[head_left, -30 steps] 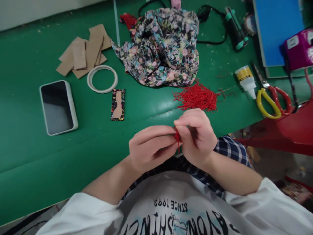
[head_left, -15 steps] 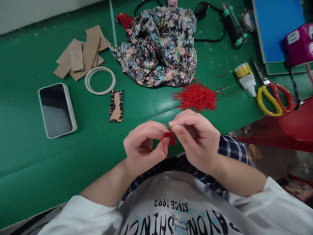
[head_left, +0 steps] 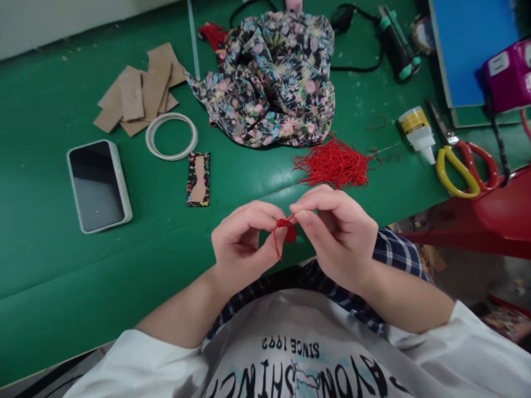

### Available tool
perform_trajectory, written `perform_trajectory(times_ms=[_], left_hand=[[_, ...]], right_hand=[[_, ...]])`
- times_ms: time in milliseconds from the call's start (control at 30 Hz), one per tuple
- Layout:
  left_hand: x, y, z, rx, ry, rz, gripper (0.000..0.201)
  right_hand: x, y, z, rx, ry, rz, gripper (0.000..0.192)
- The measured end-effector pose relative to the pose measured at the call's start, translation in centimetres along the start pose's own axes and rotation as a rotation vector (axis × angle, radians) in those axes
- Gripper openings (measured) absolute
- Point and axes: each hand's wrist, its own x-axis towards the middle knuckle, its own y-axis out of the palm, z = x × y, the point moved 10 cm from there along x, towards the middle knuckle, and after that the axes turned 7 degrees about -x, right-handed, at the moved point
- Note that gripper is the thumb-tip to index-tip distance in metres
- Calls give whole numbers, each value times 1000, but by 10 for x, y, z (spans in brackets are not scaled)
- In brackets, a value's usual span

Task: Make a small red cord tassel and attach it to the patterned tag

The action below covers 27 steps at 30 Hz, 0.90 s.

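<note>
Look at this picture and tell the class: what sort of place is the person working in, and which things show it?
Probably a craft or sewing workbench. On the green table lie floral fabric, a heap of red thread, scissors and a glue bottle, while both hands pinch a small red thread piece.

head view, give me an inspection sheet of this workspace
surface: green table, specks and stray thread bits near the far side
job's things: red thread pinched between both hands; red thread pile just beyond them
clutter: floral fabric, cardboard pieces, white ring, phone, fabric-edged card, glue bottle, scissors
grippers: left hand and right hand both closed on the thread, above the table's near edge
cables: black cable by a black and green tool
surroundings: blue board, purple box, red object at right
</note>
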Motion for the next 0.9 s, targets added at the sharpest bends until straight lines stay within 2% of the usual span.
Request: perform_trajectory(times_ms=[167,333,433,733,900], left_hand=[[-2,-4,1,-9,7,-25,8],[-4,-10,4,-33,-25,-87,8],[-3,-12,2,-27,-17,-111,9],[-1,-15,-2,65,-7,-117,13],[1,-8,-9,102,72,-41,11]], right_hand=[[0,-2,0,-3,-31,-10,10],[-2,4,15,-51,-211,53,12],[-3,5,18,-60,-258,61,13],[-3,13,16,-67,-249,138,14],[-3,5,5,-25,-160,100,23]])
